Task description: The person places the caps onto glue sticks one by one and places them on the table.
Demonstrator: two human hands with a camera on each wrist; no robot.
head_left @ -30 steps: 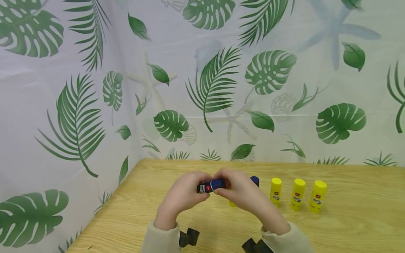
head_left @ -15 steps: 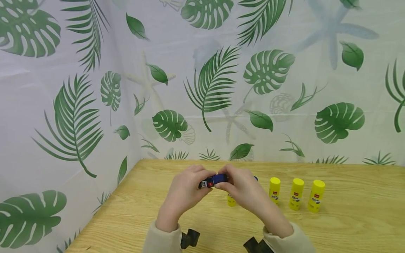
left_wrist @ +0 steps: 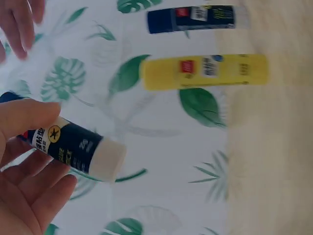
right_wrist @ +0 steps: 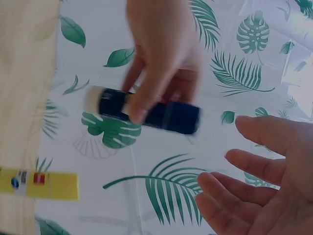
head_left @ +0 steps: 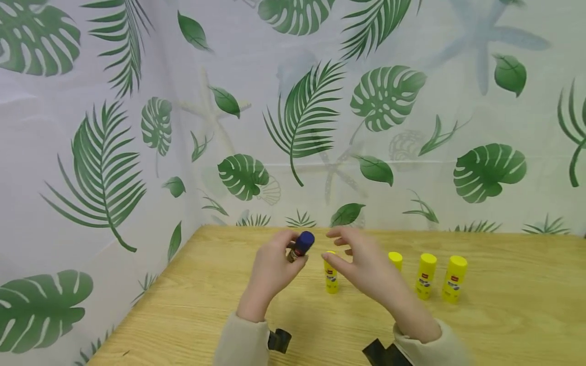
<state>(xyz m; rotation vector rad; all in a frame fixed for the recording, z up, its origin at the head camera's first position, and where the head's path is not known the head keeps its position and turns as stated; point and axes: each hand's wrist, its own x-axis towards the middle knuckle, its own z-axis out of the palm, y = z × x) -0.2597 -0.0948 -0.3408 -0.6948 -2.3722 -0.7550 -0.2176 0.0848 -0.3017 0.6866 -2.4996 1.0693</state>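
Note:
My left hand (head_left: 274, 264) grips a dark blue glue stick (head_left: 304, 244) round its middle, above the table; its blue cap tilts up and its white base shows in the left wrist view (left_wrist: 108, 160). Apart from it, my right hand (head_left: 368, 267) holds nothing, fingers spread and loosely bent, as the right wrist view also shows. Behind the right thumb, a yellow glue stick (head_left: 331, 279) stands upright on the table. Another blue glue stick (left_wrist: 193, 18) stands beyond the yellow one in the left wrist view; my right hand hides it in the head view.
Three more yellow glue sticks stand in a row to the right: one (head_left: 395, 259) partly behind my right wrist, a middle one (head_left: 426, 277) and an outer one (head_left: 455, 279). The wooden table (head_left: 183, 300) meets a leaf-patterned cloth (head_left: 256, 127) at the back and left.
Both hands were on the blue glue stick. The right hand has let go and moved right; the left has turned the stick from near level to cap up.

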